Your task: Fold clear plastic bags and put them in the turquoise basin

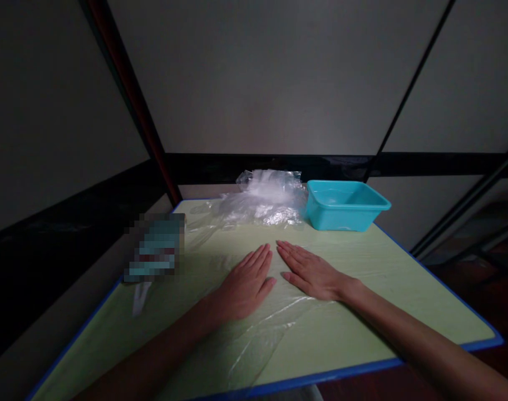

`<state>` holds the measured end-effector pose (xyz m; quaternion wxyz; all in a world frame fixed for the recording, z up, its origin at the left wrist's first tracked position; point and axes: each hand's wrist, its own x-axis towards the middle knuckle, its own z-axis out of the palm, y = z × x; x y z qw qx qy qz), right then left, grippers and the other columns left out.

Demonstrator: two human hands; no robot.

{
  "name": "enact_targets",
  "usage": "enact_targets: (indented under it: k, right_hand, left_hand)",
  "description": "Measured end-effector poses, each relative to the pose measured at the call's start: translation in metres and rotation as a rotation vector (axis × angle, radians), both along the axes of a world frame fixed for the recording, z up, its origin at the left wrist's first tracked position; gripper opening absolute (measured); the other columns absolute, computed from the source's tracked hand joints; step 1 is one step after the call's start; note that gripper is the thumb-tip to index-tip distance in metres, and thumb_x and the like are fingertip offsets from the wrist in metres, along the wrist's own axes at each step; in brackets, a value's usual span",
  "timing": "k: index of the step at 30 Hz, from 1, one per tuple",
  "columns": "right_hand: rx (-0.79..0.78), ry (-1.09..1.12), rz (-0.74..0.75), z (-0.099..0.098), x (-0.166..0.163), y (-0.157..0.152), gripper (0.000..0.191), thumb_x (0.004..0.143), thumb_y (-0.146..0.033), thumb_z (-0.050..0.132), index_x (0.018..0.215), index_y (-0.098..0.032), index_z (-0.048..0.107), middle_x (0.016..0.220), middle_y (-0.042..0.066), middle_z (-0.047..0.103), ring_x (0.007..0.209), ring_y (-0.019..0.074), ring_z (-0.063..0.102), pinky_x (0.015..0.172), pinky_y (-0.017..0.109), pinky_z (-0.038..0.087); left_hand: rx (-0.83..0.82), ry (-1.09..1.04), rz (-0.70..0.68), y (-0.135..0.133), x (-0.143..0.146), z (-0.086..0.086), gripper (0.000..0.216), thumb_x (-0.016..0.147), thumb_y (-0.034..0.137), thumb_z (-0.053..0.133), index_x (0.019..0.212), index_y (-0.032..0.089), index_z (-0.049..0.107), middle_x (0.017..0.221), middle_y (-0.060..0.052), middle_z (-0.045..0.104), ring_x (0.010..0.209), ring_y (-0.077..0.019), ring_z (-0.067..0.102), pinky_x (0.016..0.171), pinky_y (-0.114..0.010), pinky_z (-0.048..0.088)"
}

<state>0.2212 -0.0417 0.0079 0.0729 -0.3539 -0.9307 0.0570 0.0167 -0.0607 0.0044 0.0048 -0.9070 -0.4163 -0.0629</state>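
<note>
My left hand (pixel 244 284) and my right hand (pixel 310 272) both lie flat, palms down, side by side on a thin clear plastic sheet (pixel 254 340) spread over the table. Their fingers are stretched out and point away from me, the tips almost meeting. Neither hand holds anything. Behind the hands, at the table's far edge, lies a crumpled heap of clear plastic bags (pixel 264 197).
A turquoise plastic tub (pixel 344 205) stands at the far right of the pale green, blue-edged table (pixel 404 278). A blurred-out teal object (pixel 156 253) lies at the left edge. Grey wall panels with dark frames close in behind and on both sides.
</note>
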Motion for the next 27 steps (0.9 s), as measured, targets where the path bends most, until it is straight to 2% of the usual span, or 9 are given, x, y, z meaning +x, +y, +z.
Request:
enact_targets:
  k: [17,27]
  right_hand:
    - [0.021,0.005,-0.015,-0.004,0.008,0.004,0.061,0.09,-0.043,0.023,0.136,-0.003,0.016,0.142,0.015,0.011,0.13,0.021,0.01,0.107,0.036,0.016]
    - [0.028,-0.01,-0.032,-0.004,0.009,0.019,0.062,0.09,-0.044,0.022,0.136,-0.003,0.017,0.142,0.015,0.012,0.13,0.02,0.011,0.106,0.036,0.017]
  left_hand:
    - [0.008,0.027,-0.02,0.004,-0.001,0.001,0.051,0.089,0.033,0.027,0.131,0.003,0.025,0.14,-0.016,0.019,0.13,-0.0214,0.013,0.105,-0.036,0.018]
    - [0.031,-0.017,-0.036,0.022,-0.003,-0.006,0.051,0.089,0.033,0.027,0.131,0.004,0.025,0.14,-0.017,0.021,0.13,-0.0212,0.014,0.105,-0.037,0.019]
